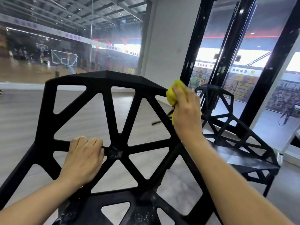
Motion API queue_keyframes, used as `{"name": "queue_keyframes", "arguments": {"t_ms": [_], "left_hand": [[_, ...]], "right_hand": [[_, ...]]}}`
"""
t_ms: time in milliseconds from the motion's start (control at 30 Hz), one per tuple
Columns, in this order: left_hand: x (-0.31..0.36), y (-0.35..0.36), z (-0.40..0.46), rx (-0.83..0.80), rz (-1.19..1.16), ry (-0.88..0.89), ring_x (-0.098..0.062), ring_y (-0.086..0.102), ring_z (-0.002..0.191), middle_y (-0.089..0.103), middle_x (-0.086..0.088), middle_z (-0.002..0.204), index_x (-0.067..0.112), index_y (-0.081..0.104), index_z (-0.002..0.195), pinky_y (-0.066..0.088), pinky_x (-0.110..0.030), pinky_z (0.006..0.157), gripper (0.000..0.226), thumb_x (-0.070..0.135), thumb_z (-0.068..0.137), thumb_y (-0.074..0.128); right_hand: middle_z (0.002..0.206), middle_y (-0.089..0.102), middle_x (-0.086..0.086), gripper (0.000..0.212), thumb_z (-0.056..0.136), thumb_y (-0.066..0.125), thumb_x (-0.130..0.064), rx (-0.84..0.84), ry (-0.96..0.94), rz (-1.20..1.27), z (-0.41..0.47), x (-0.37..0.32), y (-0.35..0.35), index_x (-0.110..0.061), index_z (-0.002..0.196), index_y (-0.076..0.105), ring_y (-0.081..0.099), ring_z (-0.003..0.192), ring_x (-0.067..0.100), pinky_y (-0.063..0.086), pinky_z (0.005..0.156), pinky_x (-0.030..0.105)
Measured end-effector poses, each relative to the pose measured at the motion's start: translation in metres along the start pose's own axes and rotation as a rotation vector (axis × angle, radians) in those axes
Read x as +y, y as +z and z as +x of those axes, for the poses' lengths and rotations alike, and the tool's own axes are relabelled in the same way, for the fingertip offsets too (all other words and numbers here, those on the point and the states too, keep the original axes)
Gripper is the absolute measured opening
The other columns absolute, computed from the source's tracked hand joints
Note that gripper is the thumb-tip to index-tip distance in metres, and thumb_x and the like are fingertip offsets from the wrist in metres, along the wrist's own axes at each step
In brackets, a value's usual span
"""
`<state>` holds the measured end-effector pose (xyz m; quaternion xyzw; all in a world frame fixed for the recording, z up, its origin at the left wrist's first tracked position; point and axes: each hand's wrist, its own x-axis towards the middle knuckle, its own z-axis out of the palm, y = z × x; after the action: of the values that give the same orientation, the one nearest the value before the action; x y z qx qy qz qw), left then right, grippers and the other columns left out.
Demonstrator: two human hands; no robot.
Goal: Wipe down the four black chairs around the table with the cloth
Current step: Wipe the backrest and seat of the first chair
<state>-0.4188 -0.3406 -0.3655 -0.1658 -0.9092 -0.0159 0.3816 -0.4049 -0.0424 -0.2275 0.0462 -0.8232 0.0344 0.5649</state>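
Head view: I've got the chair (113,120) front and centre, w/ my left hand (84,158) curled round a backrest strut. My right hand (186,111) bunches the cloth (174,91) against the chair's upper right edge. Cloth looks soft, pliable (wraps edges easily); chair looks stiff, prob. light. A 2nd chair (235,127) sits right of it.

Both bare forearms reach forward from the bottom edge. The left hand (83,157) lies knuckles up, its fingers curled over a horizontal strut of the black chair (113,111) and gripping it. The right hand (186,111) is raised higher, wrist straight, fingers clenched around a bunched yellow cloth (174,93) held against the chair's upper right edge.
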Motion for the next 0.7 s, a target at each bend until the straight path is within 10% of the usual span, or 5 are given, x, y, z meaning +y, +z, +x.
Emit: {"name": "queue_keyframes", "arguments": {"t_ms": [267, 700], "left_hand": [[0.004, 0.001, 0.003, -0.015, 0.008, -0.023, -0.030, 0.047, 0.074, 0.050, 0.001, 0.070, 0.020, 0.045, 0.076, 0.031, -0.044, 0.080, 0.017, 0.029, 0.090, 0.043], [0.005, 0.002, 0.000, -0.020, -0.019, -0.013, -0.030, 0.048, 0.077, 0.054, -0.001, 0.073, 0.019, 0.049, 0.078, 0.027, -0.040, 0.084, 0.020, 0.029, 0.093, 0.039]], "right_hand": [[0.125, 0.052, 0.021, 0.057, 0.090, 0.048, 0.006, -0.067, 0.318, 0.003, -0.048, 0.002, 0.023, -0.010, 0.145, 0.046, 0.049, 0.104, 0.037, 0.048, 0.090, 0.047], [0.118, 0.055, 0.021, 0.053, 0.083, 0.065, 0.003, -0.091, 0.109, -0.013, -0.169, -0.118, 0.061, -0.006, 0.134, 0.059, 0.048, 0.089, 0.035, 0.041, 0.087, 0.041]]}}
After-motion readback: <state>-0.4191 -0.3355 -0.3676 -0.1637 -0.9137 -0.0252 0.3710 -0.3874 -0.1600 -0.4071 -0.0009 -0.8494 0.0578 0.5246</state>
